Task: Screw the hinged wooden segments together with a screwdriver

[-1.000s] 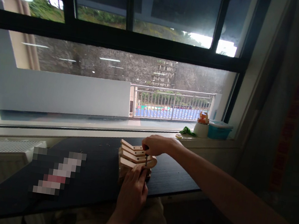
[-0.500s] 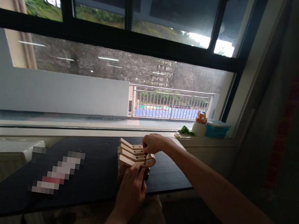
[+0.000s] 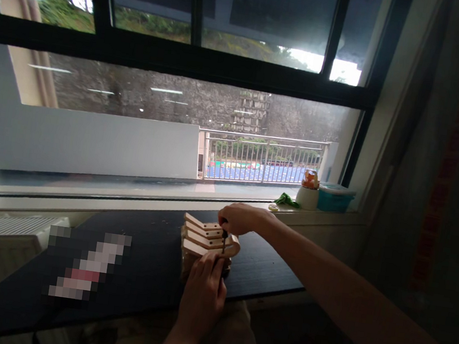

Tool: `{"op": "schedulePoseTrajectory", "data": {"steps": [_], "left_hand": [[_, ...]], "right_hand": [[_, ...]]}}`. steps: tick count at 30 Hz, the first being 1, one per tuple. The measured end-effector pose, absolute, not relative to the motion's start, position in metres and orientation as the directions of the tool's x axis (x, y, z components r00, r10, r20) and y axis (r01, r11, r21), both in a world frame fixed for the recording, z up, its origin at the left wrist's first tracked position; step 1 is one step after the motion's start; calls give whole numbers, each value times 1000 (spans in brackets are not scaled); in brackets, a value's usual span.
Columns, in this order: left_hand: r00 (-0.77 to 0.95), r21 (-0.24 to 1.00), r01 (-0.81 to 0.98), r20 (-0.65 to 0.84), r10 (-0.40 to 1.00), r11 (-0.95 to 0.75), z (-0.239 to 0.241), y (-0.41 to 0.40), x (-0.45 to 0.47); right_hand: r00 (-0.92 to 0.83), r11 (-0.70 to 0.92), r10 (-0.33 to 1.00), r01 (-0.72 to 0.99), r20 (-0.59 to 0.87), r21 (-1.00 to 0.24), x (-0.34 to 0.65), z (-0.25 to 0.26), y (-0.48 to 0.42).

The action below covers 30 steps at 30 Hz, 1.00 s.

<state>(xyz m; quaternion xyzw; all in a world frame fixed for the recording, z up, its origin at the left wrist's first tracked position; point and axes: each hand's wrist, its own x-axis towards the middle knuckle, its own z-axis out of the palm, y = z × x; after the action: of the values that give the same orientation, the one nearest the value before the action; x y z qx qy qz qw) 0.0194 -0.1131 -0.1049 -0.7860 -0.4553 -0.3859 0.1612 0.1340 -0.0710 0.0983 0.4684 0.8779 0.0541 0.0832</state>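
A slatted wooden piece (image 3: 198, 237) of several pale angled strips with dark holes stands near the front edge of the dark table. My right hand (image 3: 237, 217) is closed around the handle of a screwdriver (image 3: 224, 241), held upright. Its thin shaft points down at the nearest strip, though the tip is too small to make out. Pressed against the near side of the wooden piece, my left hand (image 3: 205, 285) steadies it with fingers bent over the nearest strip, close to the shaft.
The dark table (image 3: 149, 257) sits below a wide window. On the sill are a teal box (image 3: 334, 199), a white container (image 3: 307, 197) with an orange top and a green cloth (image 3: 286, 199). A pixelated patch (image 3: 90, 266) covers something at left. A radiator (image 3: 2, 237) stands left.
My right hand has turned slightly at the screwdriver, and more of its dark handle now shows. My left hand and the wooden piece stay almost in place.
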Motion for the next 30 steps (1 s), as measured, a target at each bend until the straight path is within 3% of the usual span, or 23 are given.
{"op": "schedulePoseTrajectory", "data": {"steps": [16,30], "left_hand": [[292,100,841,744,601,-532,-105,-113,19],[296,89,838,755,585,-538,-104,-113,19]], "right_hand": [[-500,506,862,844,-82,179,133,96,-68],[-563,563,826,818,-36,119,137,91,-61]]}}
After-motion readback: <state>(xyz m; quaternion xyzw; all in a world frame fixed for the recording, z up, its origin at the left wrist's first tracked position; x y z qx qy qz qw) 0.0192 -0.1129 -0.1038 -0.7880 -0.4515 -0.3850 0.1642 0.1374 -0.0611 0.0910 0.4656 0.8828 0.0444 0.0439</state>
